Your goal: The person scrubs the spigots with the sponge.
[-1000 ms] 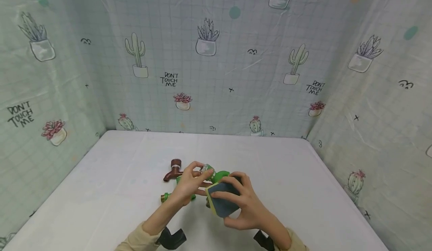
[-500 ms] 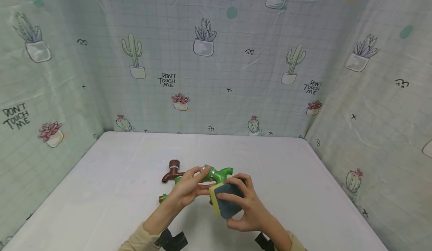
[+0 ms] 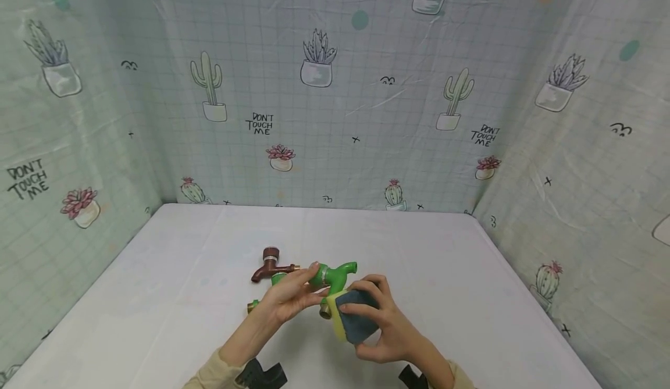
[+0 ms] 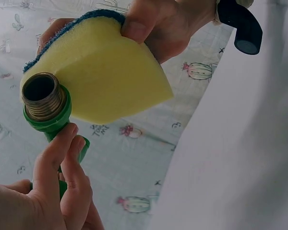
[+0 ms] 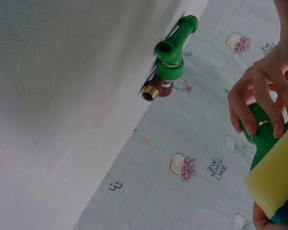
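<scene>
My left hand grips a green tap by its ribbed handle end, holding it above the table. The tap's spout points up and right in the head view, and its brass threaded inlet faces down towards me. My right hand holds a sponge, yellow foam with a dark blue scouring side, thumb on one edge and fingers across the other. The sponge's yellow face lies right behind the threaded end in the left wrist view. Part of the tap's body is hidden by the sponge in the right wrist view.
On the white table, a brown tap lies left of the hands. Beside it lies another green tap, mostly hidden behind the left forearm in the head view. Cactus-print curtains enclose the table's back and sides.
The held tap has been turned, so its spout and brass inlet now show beside the sponge. The sponge has shifted slightly right and down with my right hand.
</scene>
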`<state>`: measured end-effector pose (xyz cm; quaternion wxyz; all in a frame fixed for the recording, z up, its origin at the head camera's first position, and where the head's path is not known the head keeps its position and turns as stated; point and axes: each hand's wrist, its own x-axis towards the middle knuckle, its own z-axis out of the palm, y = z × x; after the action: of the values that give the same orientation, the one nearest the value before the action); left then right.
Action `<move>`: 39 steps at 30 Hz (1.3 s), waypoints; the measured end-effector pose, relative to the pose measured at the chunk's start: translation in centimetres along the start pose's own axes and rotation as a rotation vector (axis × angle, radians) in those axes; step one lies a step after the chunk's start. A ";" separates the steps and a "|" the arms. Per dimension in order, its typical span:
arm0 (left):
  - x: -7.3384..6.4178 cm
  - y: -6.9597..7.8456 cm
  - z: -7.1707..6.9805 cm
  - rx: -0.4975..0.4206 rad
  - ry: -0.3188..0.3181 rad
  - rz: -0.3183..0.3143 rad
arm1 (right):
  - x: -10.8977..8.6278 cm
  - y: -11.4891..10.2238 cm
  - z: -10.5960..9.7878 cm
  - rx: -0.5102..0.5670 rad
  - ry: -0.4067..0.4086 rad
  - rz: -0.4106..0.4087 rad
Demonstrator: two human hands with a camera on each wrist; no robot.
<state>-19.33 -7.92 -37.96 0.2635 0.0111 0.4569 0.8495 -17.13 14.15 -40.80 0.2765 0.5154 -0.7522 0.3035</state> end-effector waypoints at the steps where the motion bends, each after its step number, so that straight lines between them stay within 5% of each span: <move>1: 0.0 0.0 0.0 -0.017 0.001 -0.006 | -0.1 0.0 0.0 -0.003 0.001 -0.001; 10: 0.5 0.2 -0.3 -0.040 0.097 0.025 | -0.6 0.0 -0.4 -0.087 -0.059 -0.011; 18: 0.5 -0.3 0.0 0.238 0.262 0.199 | 0.7 -0.4 -0.9 -0.121 0.004 0.008; 24: 0.1 -0.4 1.3 0.438 0.313 0.321 | 1.9 -1.2 -0.8 -0.271 -0.149 0.077; 33: -0.3 0.4 0.9 0.409 0.381 0.387 | 0.2 -1.2 -1.3 -0.355 -0.187 0.139; 39: -0.3 0.2 1.1 0.394 0.328 0.393 | 1.1 -1.9 -1.2 -0.328 -0.131 0.115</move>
<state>-18.86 -7.28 -37.09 0.0100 0.0131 0.6381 0.7698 -15.59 13.82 -38.90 0.2897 0.4382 -0.8361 0.1579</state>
